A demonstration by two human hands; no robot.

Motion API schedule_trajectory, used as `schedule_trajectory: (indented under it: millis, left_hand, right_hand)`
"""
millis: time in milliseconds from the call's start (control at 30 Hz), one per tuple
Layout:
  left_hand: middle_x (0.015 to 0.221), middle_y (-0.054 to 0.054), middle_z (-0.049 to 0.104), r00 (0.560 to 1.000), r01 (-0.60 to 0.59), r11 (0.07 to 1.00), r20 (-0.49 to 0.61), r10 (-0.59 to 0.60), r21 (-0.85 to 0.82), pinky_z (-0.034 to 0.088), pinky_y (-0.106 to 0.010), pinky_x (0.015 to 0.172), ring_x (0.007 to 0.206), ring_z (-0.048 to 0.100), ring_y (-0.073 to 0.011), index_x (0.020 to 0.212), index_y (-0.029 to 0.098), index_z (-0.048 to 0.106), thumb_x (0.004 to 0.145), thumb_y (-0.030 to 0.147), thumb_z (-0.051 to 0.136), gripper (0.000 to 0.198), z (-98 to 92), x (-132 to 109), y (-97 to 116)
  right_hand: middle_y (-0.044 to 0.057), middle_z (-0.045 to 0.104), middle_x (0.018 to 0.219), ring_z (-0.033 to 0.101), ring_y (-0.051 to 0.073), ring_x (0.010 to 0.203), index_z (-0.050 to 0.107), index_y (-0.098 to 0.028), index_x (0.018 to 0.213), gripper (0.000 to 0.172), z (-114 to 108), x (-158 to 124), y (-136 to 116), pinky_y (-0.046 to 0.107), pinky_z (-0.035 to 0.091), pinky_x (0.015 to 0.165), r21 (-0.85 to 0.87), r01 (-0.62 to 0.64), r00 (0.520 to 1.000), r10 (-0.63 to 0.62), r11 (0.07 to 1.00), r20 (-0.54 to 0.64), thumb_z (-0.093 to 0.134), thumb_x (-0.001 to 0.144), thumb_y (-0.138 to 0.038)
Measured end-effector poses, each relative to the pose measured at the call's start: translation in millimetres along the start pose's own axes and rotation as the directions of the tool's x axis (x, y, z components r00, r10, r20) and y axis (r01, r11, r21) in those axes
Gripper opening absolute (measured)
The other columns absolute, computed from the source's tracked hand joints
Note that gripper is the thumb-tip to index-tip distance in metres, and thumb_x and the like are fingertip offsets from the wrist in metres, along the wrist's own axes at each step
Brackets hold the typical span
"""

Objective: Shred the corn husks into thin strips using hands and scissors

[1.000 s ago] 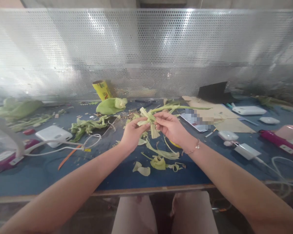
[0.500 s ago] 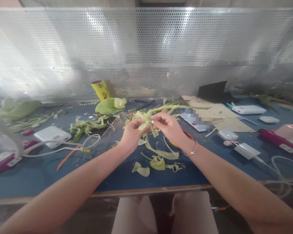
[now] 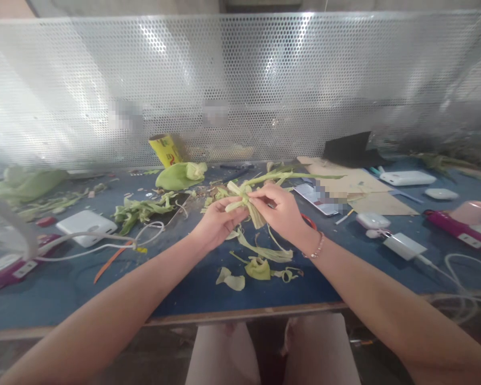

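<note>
Both hands meet over the middle of the blue table (image 3: 56, 299). My left hand (image 3: 216, 222) and my right hand (image 3: 279, 209) each pinch a small woven piece of pale green leaf strips (image 3: 243, 199), held just above the table. Its loose ends fan out upward and hang down between my fingers. A bracelet sits on my right wrist. Below my hands lie cut leaf scraps (image 3: 260, 264). Long green stems (image 3: 292, 175) lie just behind my right hand.
A perforated metal screen (image 3: 240, 85) closes the back. Left: leaf pile (image 3: 142, 207), white power bank (image 3: 86, 220) with cable, orange strip (image 3: 112, 259), yellow roll (image 3: 165, 148), green bundle (image 3: 181, 174). Right: phone (image 3: 315, 192), cardboard sheets (image 3: 358, 187), white chargers (image 3: 403, 245), pink device (image 3: 457, 227).
My hands stay together on the leaf piece and shift slightly. My right fingers have moved down along one strip, and the piece has turned a little.
</note>
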State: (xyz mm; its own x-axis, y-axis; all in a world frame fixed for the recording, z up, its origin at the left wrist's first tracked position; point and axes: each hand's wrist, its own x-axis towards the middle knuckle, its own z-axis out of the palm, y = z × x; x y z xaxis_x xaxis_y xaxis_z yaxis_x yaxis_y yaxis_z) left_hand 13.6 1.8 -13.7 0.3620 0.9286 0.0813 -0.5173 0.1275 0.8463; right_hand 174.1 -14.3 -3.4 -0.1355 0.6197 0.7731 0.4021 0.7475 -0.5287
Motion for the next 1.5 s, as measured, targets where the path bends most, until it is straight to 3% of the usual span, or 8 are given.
schedule_trajectory:
  millis: [300, 433, 700, 833, 967, 1133, 1367, 1500]
  left_hand:
    - [0.063, 0.0, 0.069, 0.998, 0.011, 1.0, -0.058, -0.011, -0.001, 0.055, -0.014, 0.064, 0.06, 0.065, -0.0075, 0.062, 0.012, 0.066, 0.051, 0.013, 0.081, 0.019, -0.8, 1.4, 0.7]
    - [0.062, 0.002, 0.067, 0.996, -0.015, 1.0, -0.085, 0.014, -0.008, 0.054, -0.014, 0.062, 0.058, 0.064, -0.0064, 0.061, 0.013, 0.064, 0.046, 0.015, 0.084, 0.025, 0.5, 1.0, -0.4]
    - [0.064, 0.004, 0.065, 0.995, -0.062, 0.998, -0.073, 0.064, 0.031, 0.053, -0.019, 0.069, 0.061, 0.063, -0.006, 0.066, 0.014, 0.06, 0.054, 0.018, 0.081, 0.025, 1.0, -0.1, -5.3]
    - [0.069, 0.004, 0.065, 0.995, -0.069, 0.994, -0.059, 0.074, 0.084, 0.052, -0.019, 0.061, 0.061, 0.062, -0.0069, 0.073, 0.016, 0.056, 0.056, 0.022, 0.08, 0.03, 3.1, -2.3, -3.6]
    - [0.059, 0.007, 0.056, 0.993, -0.087, 0.98, -0.067, 0.1, 0.181, 0.031, -0.013, 0.038, 0.041, 0.043, -0.0006, 0.074, 0.017, 0.055, 0.057, 0.025, 0.079, 0.031, 5.1, -3.0, -0.3]
    - [0.044, 0.009, 0.035, 0.99, -0.109, 0.896, -0.037, 0.139, 0.431, 0.014, -0.018, 0.036, 0.035, 0.021, -0.0008, 0.08, 0.015, 0.063, 0.066, 0.038, 0.072, 0.028, -2.4, -0.1, -1.1]
    - [0.057, 0.001, 0.054, 0.957, -0.227, 0.681, 0.031, 0.288, 0.696, 0.032, -0.02, 0.05, 0.054, 0.042, -0.0076, 0.063, 0.015, 0.065, 0.067, 0.039, 0.069, 0.025, -7.2, 2.9, 7.3]
    - [0.062, 0.0, 0.06, 0.965, -0.22, 0.728, 0.036, 0.26, 0.649, 0.037, -0.019, 0.056, 0.06, 0.048, -0.0088, 0.066, 0.014, 0.066, 0.063, 0.037, 0.073, 0.024, -7.5, 3.4, 8.6]
  right_hand:
    - [0.003, 0.064, 0.079, 0.06, 0.013, 0.073, 0.065, -0.017, 0.08, 0.007, 2.2, 0.9, 1.6, 0.028, 0.049, 0.066, 0.212, -0.142, 0.99, 0.136, 0.967, 0.046, 0.059, 0.077, -0.018]
    - [0.003, 0.065, 0.078, 0.06, 0.013, 0.071, 0.066, -0.018, 0.08, 0.008, 3.4, 0.4, -0.4, 0.029, 0.049, 0.066, 0.199, -0.145, 0.989, 0.14, 0.969, 0.04, 0.058, 0.078, -0.019]
    - [0.002, 0.063, 0.074, 0.058, 0.013, 0.069, 0.067, -0.02, 0.078, 0.009, 6.4, -1.3, -1.2, 0.028, 0.048, 0.063, 0.087, -0.082, 0.997, 0.083, 0.993, -0.005, 0.058, 0.078, -0.021]
    - [0.002, 0.063, 0.073, 0.058, 0.013, 0.068, 0.066, -0.02, 0.076, 0.008, 7.0, -1.5, -2.1, 0.027, 0.048, 0.061, 0.111, -0.118, 0.993, 0.119, 0.987, -0.001, 0.058, 0.077, -0.021]
    - [0.002, 0.062, 0.072, 0.056, 0.012, 0.065, 0.064, -0.018, 0.074, 0.008, 7.9, -1.8, -1.2, 0.027, 0.047, 0.06, 0.149, -0.187, 0.982, 0.188, 0.971, 0.007, 0.059, 0.077, -0.022]
    - [0.002, 0.061, 0.072, 0.056, 0.012, 0.063, 0.063, -0.017, 0.074, 0.008, 8.8, -0.8, 2.2, 0.027, 0.046, 0.059, 0.187, -0.238, 0.971, 0.234, 0.953, 0.041, 0.059, 0.077, -0.024]
    - [0.001, 0.061, 0.068, 0.055, 0.011, 0.059, 0.064, -0.017, 0.075, 0.011, 10.4, -0.1, 5.3, 0.025, 0.046, 0.056, 0.232, -0.286, 0.958, 0.276, 0.93, 0.076, 0.061, 0.076, -0.027]
    - [0.0, 0.06, 0.066, 0.055, 0.011, 0.06, 0.064, -0.017, 0.074, 0.01, 12.1, 0.1, 6.3, 0.026, 0.046, 0.057, 0.25, -0.288, 0.958, 0.278, 0.924, 0.076, 0.06, 0.075, -0.026]
